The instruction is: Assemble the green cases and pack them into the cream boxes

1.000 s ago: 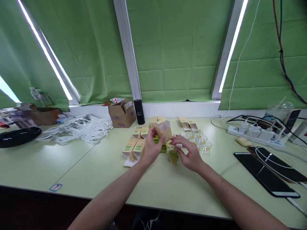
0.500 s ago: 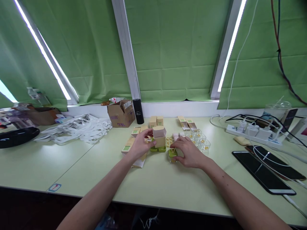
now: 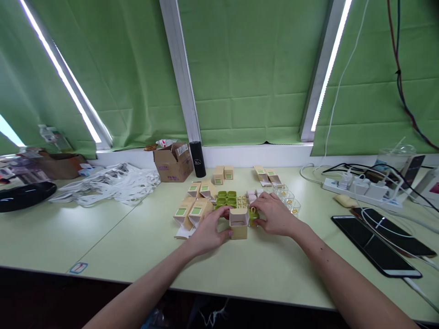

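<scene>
My left hand point(image 3: 211, 232) grips a small kraft-coloured carton point(image 3: 238, 230) by its left side; the carton's top is open and faces me. Just right of it, my right hand point(image 3: 275, 214) has its fingers closed round a small clear jar with a green lid and a ring on top point(image 3: 253, 216). Behind the carton are several green square caps point(image 3: 227, 197) and small gold-coloured pieces point(image 3: 242, 201). Pinkish round pieces point(image 3: 251, 195) lie by my right fingertips. Several clear glass cups point(image 3: 290, 201) stand beyond my right hand. More open cartons point(image 3: 192, 212) rest left of my left hand.
Closed cartons point(image 3: 228, 172) and flattened-looking ones point(image 3: 266, 176) lie at the back. A cardboard box point(image 3: 173, 163) and black cylinder point(image 3: 197, 159) stand behind left, near white straps point(image 3: 113, 183). Phones point(image 3: 375, 246), cables and a power strip point(image 3: 363, 189) occupy the right.
My left hand has brought the carton down and toward me, uncovering the green caps. My right hand has raised the green-lidded jar slightly and moved it right, beside the carton.
</scene>
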Tool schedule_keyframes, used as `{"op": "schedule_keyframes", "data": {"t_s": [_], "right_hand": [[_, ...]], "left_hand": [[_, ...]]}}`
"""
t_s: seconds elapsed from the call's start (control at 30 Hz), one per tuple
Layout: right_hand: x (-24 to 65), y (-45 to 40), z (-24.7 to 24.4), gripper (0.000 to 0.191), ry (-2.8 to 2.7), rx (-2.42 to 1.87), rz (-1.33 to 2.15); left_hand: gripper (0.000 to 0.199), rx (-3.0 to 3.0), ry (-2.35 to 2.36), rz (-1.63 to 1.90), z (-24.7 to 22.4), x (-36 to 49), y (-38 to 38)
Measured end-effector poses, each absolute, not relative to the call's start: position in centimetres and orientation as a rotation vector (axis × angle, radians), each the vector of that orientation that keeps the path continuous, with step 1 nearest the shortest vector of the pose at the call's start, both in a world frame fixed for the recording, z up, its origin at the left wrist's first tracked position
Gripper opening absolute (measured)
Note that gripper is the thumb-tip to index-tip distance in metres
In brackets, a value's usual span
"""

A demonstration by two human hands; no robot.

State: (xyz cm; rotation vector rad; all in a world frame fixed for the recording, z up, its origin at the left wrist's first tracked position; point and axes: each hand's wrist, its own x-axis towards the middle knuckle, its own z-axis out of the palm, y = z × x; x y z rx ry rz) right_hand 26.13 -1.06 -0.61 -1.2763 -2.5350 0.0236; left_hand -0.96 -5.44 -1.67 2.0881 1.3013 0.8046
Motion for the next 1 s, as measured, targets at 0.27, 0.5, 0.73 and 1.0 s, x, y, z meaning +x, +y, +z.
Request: {"op": "schedule_keyframes", "data": {"t_s": [0.27, 0.5, 0.73, 1.0], "right_hand": [[26.2, -0.9, -1.0, 0.019, -2.519, -1.250, 0.013], [26.2, -0.7, -1.3, 0.017, -2.485, -1.213, -0.004], [26.9, -0.2, -1.4, 0.021, -2.264, -1.116, -0.034], [26.8, 0.0, -1.6, 0.024, -1.865, -0.971, 0.076]], "left_hand": [[0.032, 2.249, 0.946, 1.152, 0.9, -1.9, -4.5], [0.011, 2.271, 0.709, 1.392, 2.0, -0.9, -2.4], [0.019, 2.424, 0.615, 1.430, -0.3, -0.6, -3.2], [0.024, 2.582, 0.570, 1.302, -0.9, -1.0, -3.2]]}}
